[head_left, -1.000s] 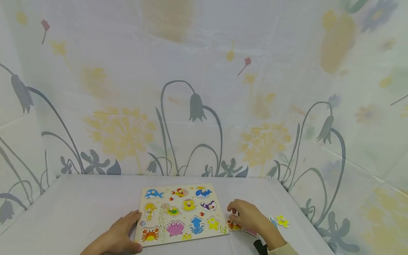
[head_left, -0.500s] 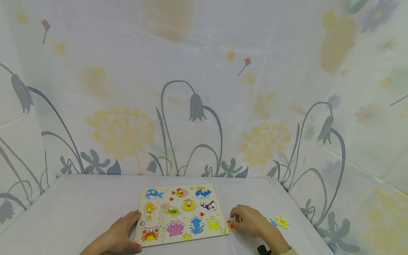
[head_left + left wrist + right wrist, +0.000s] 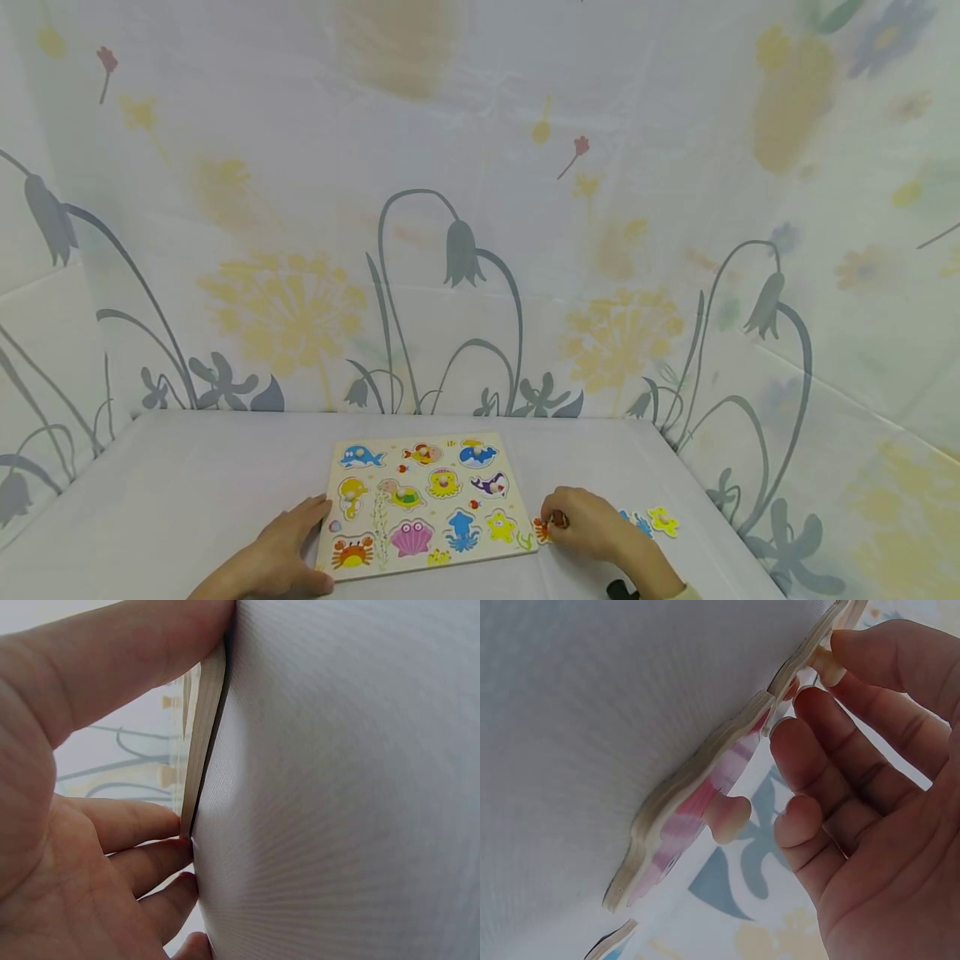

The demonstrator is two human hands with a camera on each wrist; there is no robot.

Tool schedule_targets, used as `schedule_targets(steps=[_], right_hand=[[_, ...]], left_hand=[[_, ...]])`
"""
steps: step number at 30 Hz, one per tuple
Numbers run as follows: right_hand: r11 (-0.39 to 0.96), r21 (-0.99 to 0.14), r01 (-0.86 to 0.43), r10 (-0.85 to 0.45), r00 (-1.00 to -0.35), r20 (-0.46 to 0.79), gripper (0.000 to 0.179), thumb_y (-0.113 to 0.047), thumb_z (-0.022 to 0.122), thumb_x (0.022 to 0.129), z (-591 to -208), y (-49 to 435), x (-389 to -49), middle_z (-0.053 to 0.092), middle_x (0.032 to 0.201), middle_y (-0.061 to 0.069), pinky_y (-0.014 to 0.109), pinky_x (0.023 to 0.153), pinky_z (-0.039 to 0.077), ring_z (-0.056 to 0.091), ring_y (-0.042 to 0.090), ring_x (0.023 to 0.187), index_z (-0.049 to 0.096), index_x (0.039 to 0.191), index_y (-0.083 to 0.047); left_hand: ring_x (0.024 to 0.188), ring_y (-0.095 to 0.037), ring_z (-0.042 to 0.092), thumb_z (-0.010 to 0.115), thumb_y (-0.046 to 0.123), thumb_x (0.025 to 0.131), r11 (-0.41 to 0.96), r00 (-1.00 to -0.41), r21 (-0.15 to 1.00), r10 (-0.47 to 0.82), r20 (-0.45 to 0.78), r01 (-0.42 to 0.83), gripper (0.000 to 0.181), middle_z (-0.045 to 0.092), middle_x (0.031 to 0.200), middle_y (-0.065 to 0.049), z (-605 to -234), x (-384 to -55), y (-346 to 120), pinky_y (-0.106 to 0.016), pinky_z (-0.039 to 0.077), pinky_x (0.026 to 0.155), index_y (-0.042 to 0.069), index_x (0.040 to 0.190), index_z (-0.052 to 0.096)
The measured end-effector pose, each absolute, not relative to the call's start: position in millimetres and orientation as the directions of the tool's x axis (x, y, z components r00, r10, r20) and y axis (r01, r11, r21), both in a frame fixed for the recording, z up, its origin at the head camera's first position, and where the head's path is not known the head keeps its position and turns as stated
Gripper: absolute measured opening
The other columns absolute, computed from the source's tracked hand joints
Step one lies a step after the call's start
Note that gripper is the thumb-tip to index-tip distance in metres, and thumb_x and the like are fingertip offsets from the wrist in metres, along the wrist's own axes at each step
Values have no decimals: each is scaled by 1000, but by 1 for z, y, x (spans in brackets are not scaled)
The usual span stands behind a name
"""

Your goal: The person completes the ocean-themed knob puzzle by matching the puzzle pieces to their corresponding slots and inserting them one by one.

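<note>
My left hand (image 3: 273, 548) rests at the left edge of a wooden knob puzzle board (image 3: 457, 565), thumb by the near corner. In the left wrist view, its fingertips (image 3: 176, 822) touch the board's side (image 3: 199, 742). Just right of the board, my right hand (image 3: 585, 523) pinches the knob (image 3: 829, 666) of an orange crab puzzle piece (image 3: 542, 531) between thumb and index finger. The hand covers much of that piece. Beside it in the right wrist view lies a pink puzzle piece (image 3: 694, 806) with its own wooden knob (image 3: 727, 816).
A yellow starfish piece (image 3: 663, 521) and a blue piece (image 3: 639, 523) lie right of my right hand. Knobbed sea animals fill the board's upper two rows, including a yellow octopus (image 3: 445, 482). The bottom row shows pictures without knobs. Patterned cloth (image 3: 480, 250) hangs behind the table.
My right hand has moved slightly right and down, and its thumb and index finger have closed on the crab piece's knob. The left hand and the board have stayed put.
</note>
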State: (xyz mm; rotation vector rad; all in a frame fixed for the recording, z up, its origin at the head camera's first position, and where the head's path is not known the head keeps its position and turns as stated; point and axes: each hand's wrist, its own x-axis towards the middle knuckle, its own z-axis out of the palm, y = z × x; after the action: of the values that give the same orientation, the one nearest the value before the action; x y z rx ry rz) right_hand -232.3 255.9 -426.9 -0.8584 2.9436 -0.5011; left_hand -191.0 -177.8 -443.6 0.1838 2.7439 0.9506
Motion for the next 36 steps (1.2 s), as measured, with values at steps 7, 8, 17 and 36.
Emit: schedule_targets(steps=[7,8,17,36], right_hand=[[798,-319,-512,-530,-847,33,12,-11,65,80,-425,254,-232,50,75,-16,23,59,40,45,2,68,69,87,-20],[798,-322,-510,-530,-847,29,12,-11,65,81,-425,253,-232,50,75,-16,23,59,40,45,3,68,69,87,-20],[797,-323,-510,-531,-847,25,11,-10,66,81,-425,254,-232,49,74,-16,22,58,40,45,3,67,69,86,-19],[786,-250,-565,-565,-821,78,10,-12,66,83,-410,236,-237,49,75,-16,19,59,41,44,2,67,70,88,-19]], left_hand=[[133,-54,24,91,37,51,780,-965,624,197,-173,48,106,34,145,-30,-444,-193,-178,-69,15,107,-5,137,45],[133,-54,24,91,37,51,779,-965,625,198,-174,48,107,34,145,-30,-444,-193,-179,-69,15,107,-5,137,45],[133,-54,24,91,36,52,779,-960,625,206,-188,45,106,34,145,-30,-444,-194,-179,-68,16,107,-6,137,44],[134,-53,23,91,36,51,774,-961,631,205,-184,45,106,32,146,-30,-444,-193,-178,-67,12,108,-5,137,44]])
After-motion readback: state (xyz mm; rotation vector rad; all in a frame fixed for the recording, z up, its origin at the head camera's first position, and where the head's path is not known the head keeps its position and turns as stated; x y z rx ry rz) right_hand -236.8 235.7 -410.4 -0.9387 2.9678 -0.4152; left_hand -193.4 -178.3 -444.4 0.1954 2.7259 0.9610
